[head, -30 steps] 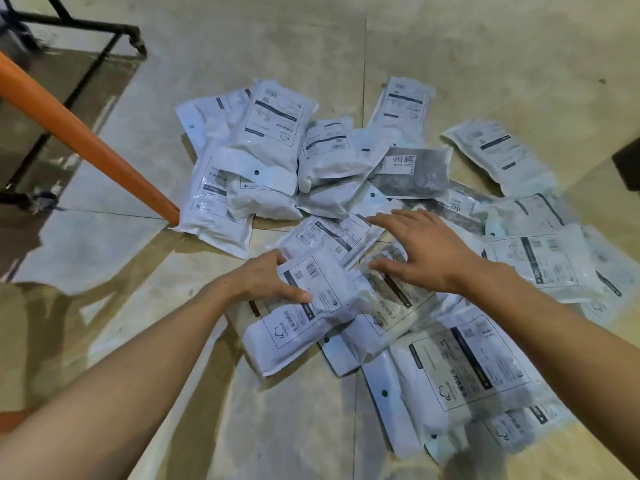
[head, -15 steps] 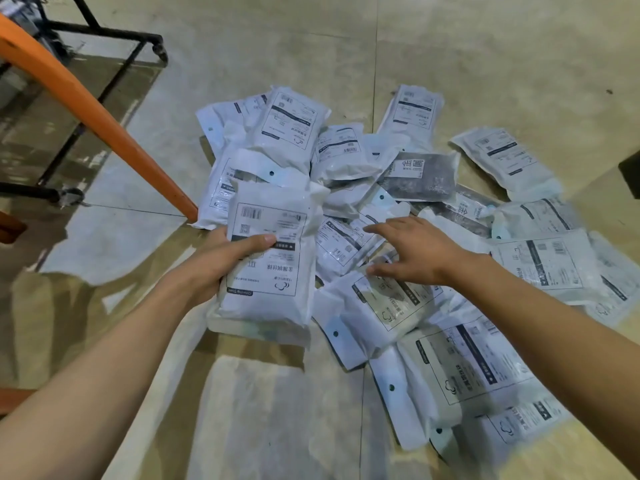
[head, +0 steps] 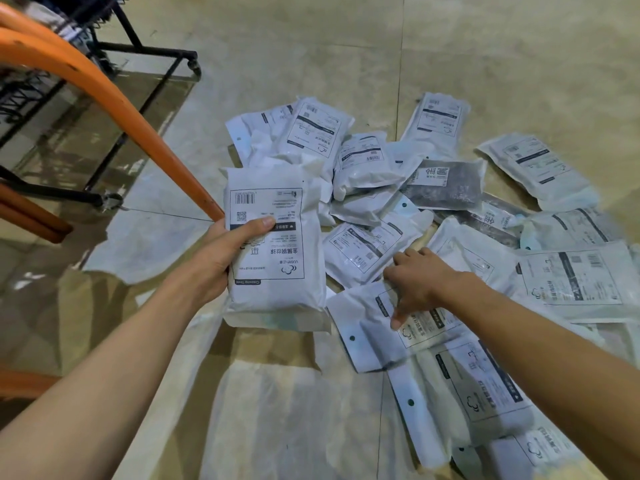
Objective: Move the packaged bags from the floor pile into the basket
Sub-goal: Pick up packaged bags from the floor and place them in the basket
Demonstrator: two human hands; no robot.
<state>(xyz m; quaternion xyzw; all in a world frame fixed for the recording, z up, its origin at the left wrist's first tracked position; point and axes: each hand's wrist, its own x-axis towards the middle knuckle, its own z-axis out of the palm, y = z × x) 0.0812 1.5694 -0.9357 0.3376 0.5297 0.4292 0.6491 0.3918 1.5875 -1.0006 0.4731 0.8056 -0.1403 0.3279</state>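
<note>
A: Left hand (head: pixel 221 251): status?

B: Clamped on one white packaged bag (head: pixel 277 251). Thumb lies across the printed front, just under the barcode; the other fingers are behind the bag, out of sight. Bag is upright, lifted clear of the floor (head: pixel 294 57), label upside down to the camera.

A: Right hand (head: pixel 426 282)?

B: Down in the pile of bags (head: pixel 433 202). Fingers curled onto the top edge of a white bag (head: pixel 377 323) lying flat on the floor, thumb pressing on its label. It looks like a pinch, but whether the grip has closed I cannot tell.

A: Layout of the pile?

B: White pouches with black-printed labels, overlapping each other, spread across the middle and right of the view. One clear pouch with dark contents (head: pixel 446 185) sits near the far middle of the heap. One white bag (head: pixel 536 168) lies a little apart at the far right.

A: And on the left?

B: An orange tube (head: pixel 114 98) runs diagonally down to the floor, ending just beside the held bag. Behind it, a black metal frame (head: pixel 149 50) on casters. Black wire mesh shows at the top left corner; too little of it in view to say whether it is the basket.
</note>
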